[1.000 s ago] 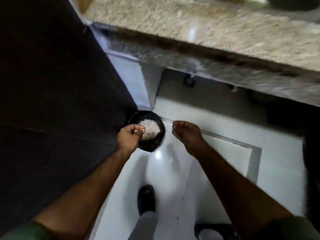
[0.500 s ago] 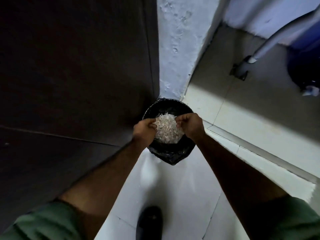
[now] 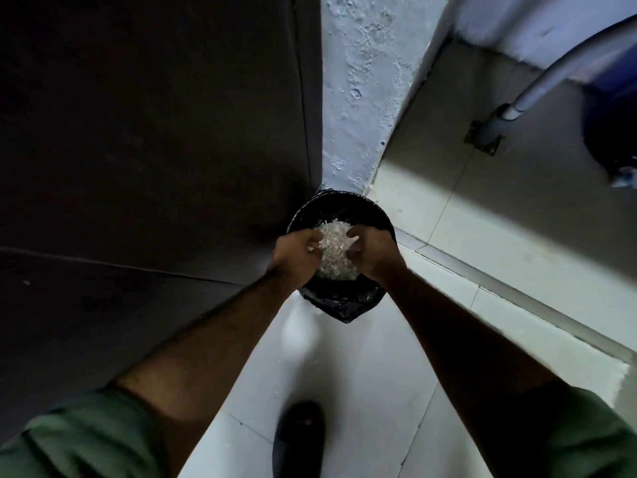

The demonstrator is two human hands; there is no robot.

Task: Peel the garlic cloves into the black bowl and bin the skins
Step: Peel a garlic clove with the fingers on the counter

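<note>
Skins [image 3: 334, 250], pale heap, held between both hands above bin [image 3: 344, 208]. Left hand [image 3: 296, 257] and right hand [image 3: 374, 251] curl round heap. Black-lined bin on floor [image 3: 362, 357] at wall corner. Shoe [image 3: 298, 436] at bottom edge.

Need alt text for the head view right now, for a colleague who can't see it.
Both hands, left hand and right hand, hold a heap of pale garlic skins above a black-lined bin standing on the tiled floor in a wall corner.
</note>
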